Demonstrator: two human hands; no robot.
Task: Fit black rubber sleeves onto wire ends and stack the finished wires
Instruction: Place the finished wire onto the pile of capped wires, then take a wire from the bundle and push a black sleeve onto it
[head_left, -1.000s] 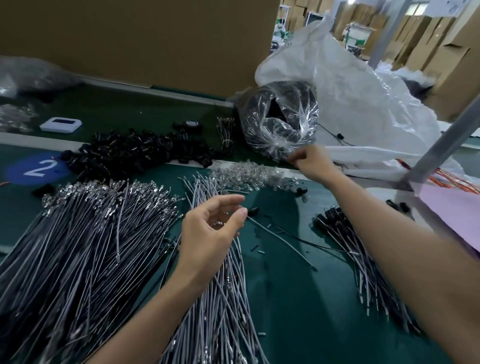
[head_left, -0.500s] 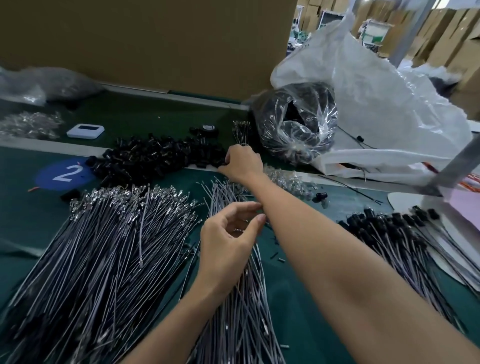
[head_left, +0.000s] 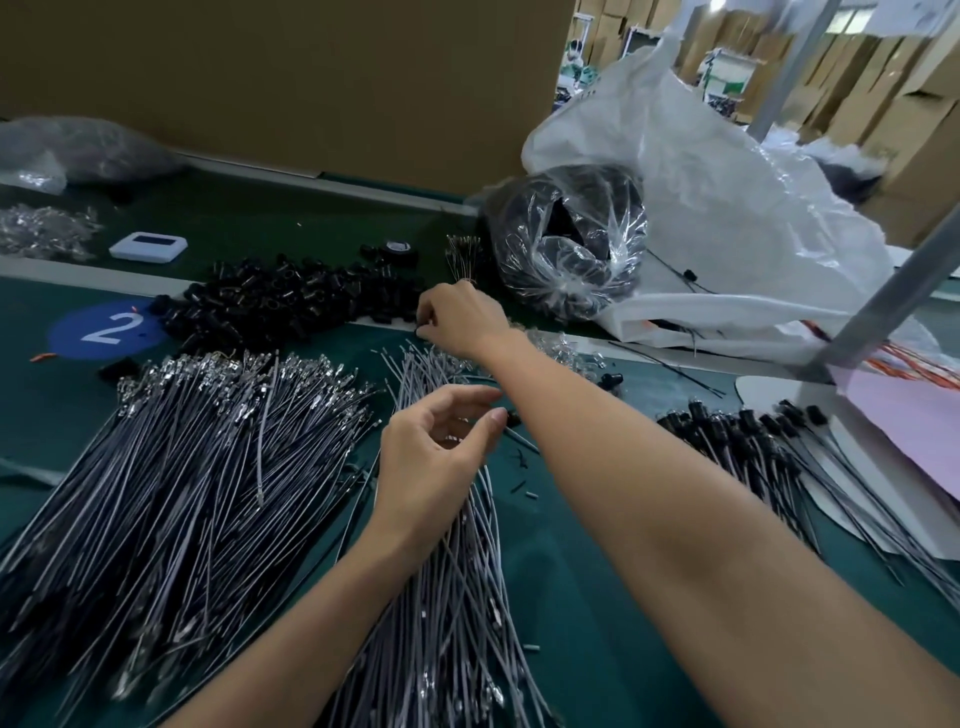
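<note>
Our right hand (head_left: 462, 322) is nearer, at the right edge of the black sleeves (head_left: 291, 306), fingers curled, perhaps pinching one; we cannot tell. Our left hand (head_left: 431, 457), fingers loosely curled and empty, hovers over the wires (head_left: 452, 597) — lying lengthwise toward us.

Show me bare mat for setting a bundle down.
Green mat is bare between the middle wire bundle and the sleeved wires; a smaller patch lies below the blue disc. Crowded: the large wire pile, the sleeve heap.

White "2" on blue round sticker (head_left: 106, 331), green table (head_left: 597, 597); other print apparently unreadable.
</note>
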